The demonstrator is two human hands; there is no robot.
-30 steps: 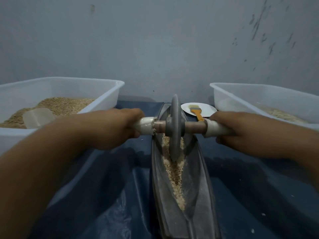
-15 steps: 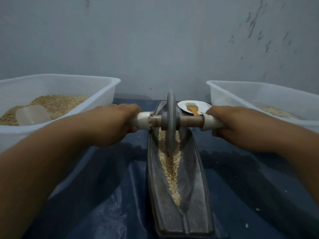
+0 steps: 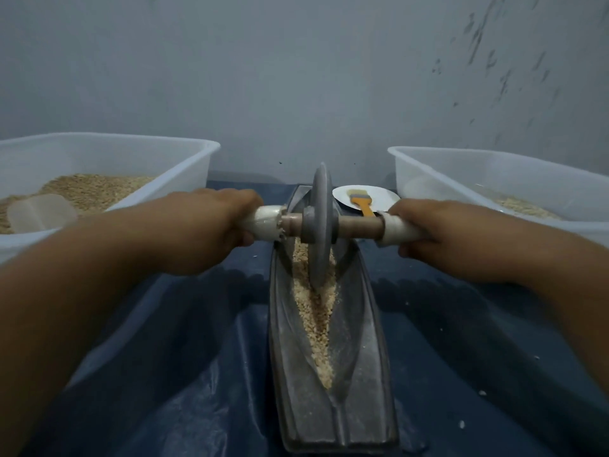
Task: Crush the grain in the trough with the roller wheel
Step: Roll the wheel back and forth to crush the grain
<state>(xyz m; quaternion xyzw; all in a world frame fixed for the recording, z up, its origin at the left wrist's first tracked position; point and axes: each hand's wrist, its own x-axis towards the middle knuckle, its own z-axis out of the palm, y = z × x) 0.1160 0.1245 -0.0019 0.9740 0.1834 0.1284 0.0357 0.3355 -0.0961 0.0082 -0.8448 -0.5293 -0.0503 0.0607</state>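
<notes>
A dark blue sheet (image 3: 184,374) covers the surface, creased and glossy, with a few pale specks scattered on it. Behind it rises a plain grey wall (image 3: 296,77), streaked with dark marks at the upper right.

One trough (image 3: 359,374) lies lengthwise in the middle, between the two hands. One wheel (image 3: 320,232) stands upright in its far half, its rim down in the grain (image 3: 316,318), which runs along the trough's groove toward the near end. One axle (image 3: 356,226) passes through the wheel, a white sleeve at each end. The left hand (image 3: 211,225) has its fingers curled around the left sleeve; the right hand (image 3: 438,232) grips the right sleeve likewise.

Two white tubs: one (image 3: 184,153) beyond the left fingers, holding grain and one clear scoop (image 3: 41,211); one (image 3: 494,169) beyond the right fingers, with a thin layer of grain. One white plate (image 3: 379,197) sits just past the right fingers, bearing one orange-handled brush (image 3: 361,204).
</notes>
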